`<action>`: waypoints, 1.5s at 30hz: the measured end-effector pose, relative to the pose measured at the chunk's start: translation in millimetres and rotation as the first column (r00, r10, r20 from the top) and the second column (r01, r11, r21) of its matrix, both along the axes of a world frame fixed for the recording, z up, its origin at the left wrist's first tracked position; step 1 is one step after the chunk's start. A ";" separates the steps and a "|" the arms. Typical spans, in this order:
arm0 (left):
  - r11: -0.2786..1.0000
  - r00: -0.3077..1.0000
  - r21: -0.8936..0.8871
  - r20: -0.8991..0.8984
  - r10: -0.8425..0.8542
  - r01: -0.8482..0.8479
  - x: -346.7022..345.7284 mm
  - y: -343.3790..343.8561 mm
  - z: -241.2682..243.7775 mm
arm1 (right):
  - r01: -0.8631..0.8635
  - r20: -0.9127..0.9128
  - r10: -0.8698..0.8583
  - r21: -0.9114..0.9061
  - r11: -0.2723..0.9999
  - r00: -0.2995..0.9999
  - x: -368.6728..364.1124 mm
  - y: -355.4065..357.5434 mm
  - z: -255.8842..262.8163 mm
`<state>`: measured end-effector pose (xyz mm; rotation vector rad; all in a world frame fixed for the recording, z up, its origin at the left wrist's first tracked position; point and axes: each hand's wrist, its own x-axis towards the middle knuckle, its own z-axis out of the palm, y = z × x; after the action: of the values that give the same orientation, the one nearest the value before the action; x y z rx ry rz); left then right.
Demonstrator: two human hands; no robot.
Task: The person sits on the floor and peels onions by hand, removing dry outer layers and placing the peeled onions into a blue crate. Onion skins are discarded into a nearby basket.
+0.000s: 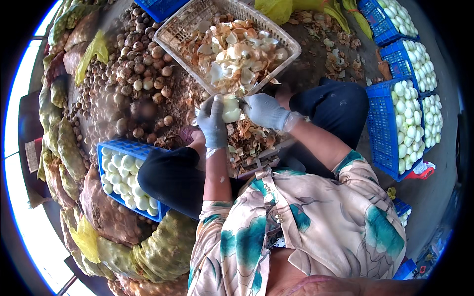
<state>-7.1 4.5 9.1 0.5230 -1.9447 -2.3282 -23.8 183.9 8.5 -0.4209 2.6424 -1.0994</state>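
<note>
My left hand [213, 122], in a grey knit glove, holds a pale, peeled-looking onion [232, 110] between thumb and fingers. Close against the onion's right side is my right hand [267, 111], gloved the same way with its fingers curled in. A thin dark tool [241, 102], perhaps a small knife, shows at its fingertips; most of it is hidden by the glove. Just beyond both hands stands a dirty white plastic crate [292, 48] with onion skins [237, 51] heaped inside. More loose skins [251, 135] lie below the hands, between my legs.
Unpeeled onions [139, 68] spread over the floor at the left, with filled mesh sacks [70, 148] behind them. A blue crate of peeled onions [127, 146] stands by my left knee. Several similar blue crates [377, 125] line the right. Yellow bags [274, 11] lie at the top.
</note>
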 end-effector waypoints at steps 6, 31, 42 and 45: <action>0.962 0.993 0.249 -0.005 -0.116 0.114 -2.8 -6.3 -5.3 | 0.299 0.649 0.095 -0.469 0.831 0.755 -7.0 11.3 25.5; 0.997 0.997 0.006 -0.031 0.075 -0.075 -5.6 13.4 -8.0 | 0.336 0.572 -0.002 -0.480 0.811 0.821 -0.1 -5.1 17.7; 0.975 0.975 0.097 -0.123 -0.187 0.200 -20.2 -9.2 10.8 | 0.227 0.331 -0.159 -0.178 0.957 0.930 -8.4 11.2 -5.4; 0.930 0.926 -0.059 -0.085 -0.367 0.363 -18.9 -6.7 15.8 | 0.187 0.388 -0.045 -0.337 0.923 0.921 -10.9 20.3 25.8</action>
<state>-26.0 -2.2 24.9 0.0414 -2.1986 -2.4525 -34.8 204.2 34.2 -0.0983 2.1511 -1.5503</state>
